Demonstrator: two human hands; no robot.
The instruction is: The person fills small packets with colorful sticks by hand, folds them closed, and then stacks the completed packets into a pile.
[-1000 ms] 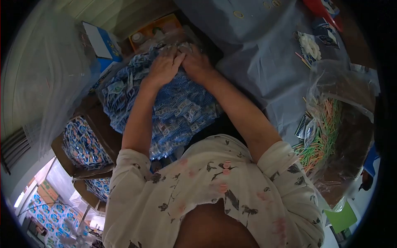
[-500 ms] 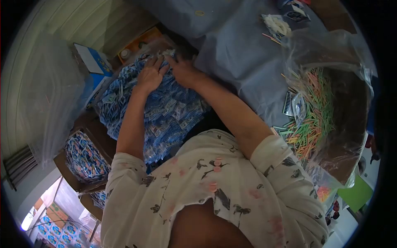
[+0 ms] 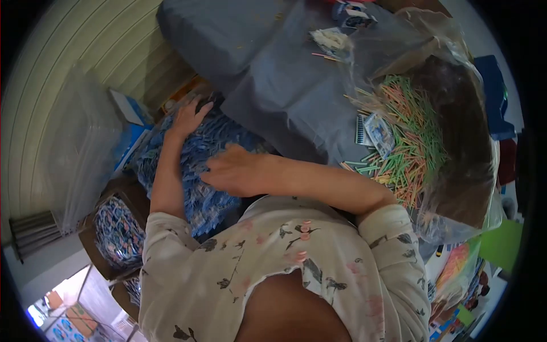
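Observation:
A large heap of blue-and-white printed packets point(image 3: 211, 134) lies in front of me, left of centre. At its far edge rests my left hand point(image 3: 189, 118), with thumb and fingers apart and nothing visible in its grasp. My right hand point(image 3: 228, 170) is over the near middle of the heap, its fingers curled down against the packets. Those fingertips are blurred and partly hidden, so whatever they hold cannot be made out.
Right of the grey cloth point(image 3: 273, 80), a plastic-lined box point(image 3: 464, 148) holds pink and green sticks point(image 3: 413, 139). At left are clear plastic bags point(image 3: 82, 148), a blue-and-white box point(image 3: 132, 134) and a carton of wrapped pieces point(image 3: 118, 233).
My right hand has come back toward my body, away from the far edge and my left hand, and its fingers have curled. My left hand stays near the far edge. The camera view has shifted.

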